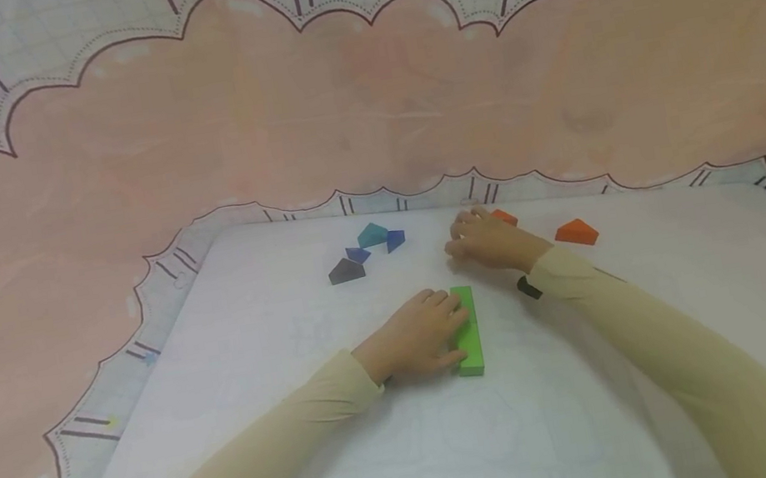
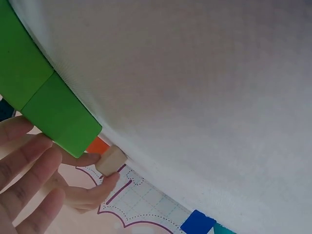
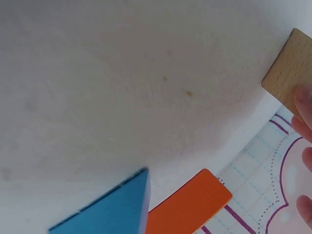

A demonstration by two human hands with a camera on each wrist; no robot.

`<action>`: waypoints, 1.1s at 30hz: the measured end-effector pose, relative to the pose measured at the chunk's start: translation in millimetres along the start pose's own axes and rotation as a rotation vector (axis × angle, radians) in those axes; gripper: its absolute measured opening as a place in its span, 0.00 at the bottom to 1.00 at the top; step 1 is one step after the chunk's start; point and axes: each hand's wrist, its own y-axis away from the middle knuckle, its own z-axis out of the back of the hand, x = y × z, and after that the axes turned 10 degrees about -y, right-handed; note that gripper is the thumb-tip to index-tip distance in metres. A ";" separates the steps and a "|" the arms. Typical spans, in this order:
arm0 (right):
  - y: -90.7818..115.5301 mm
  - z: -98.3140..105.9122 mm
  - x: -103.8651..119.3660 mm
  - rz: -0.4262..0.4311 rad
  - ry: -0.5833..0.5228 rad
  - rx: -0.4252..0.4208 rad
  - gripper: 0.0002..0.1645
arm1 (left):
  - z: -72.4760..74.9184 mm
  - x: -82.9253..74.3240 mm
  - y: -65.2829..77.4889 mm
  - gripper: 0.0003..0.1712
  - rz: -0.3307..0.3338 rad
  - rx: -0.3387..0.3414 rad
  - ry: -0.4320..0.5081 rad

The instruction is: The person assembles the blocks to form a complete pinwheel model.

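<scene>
My left hand (image 1: 420, 336) rests its outstretched fingers on a row of green blocks (image 1: 468, 332) set end to end on the white surface. In the left wrist view the fingers (image 2: 36, 168) touch the side of those green blocks (image 2: 61, 114). Farther off, my right hand (image 1: 493, 239) is lowered near the far edge of the surface. Between its thumb and a finger it pinches a plain wooden block (image 2: 111, 161). The right wrist view shows part of this wooden block (image 3: 290, 68), with a fingertip (image 3: 303, 95) against it.
Orange blocks (image 1: 576, 233) lie near and beyond the right hand. A dark block (image 1: 529, 288) is beside the right sleeve. Far left sit a grey block (image 1: 346, 270), a teal block (image 1: 373, 234) and blue blocks (image 1: 394, 240). A patterned curtain (image 1: 361, 107) hangs behind.
</scene>
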 end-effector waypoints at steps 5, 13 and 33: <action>7.4 -1.9 4.4 0.017 0.007 -0.004 0.12 | -0.9 -0.1 -0.1 0.27 0.005 -0.005 0.008; 17.6 -2.6 11.2 0.049 0.024 -0.026 0.12 | -1.6 -0.2 0.1 0.26 0.005 -0.016 0.003; 19.7 -6.9 10.8 -0.028 0.038 -0.028 0.10 | 0.2 -0.7 0.7 0.27 0.012 -0.003 0.022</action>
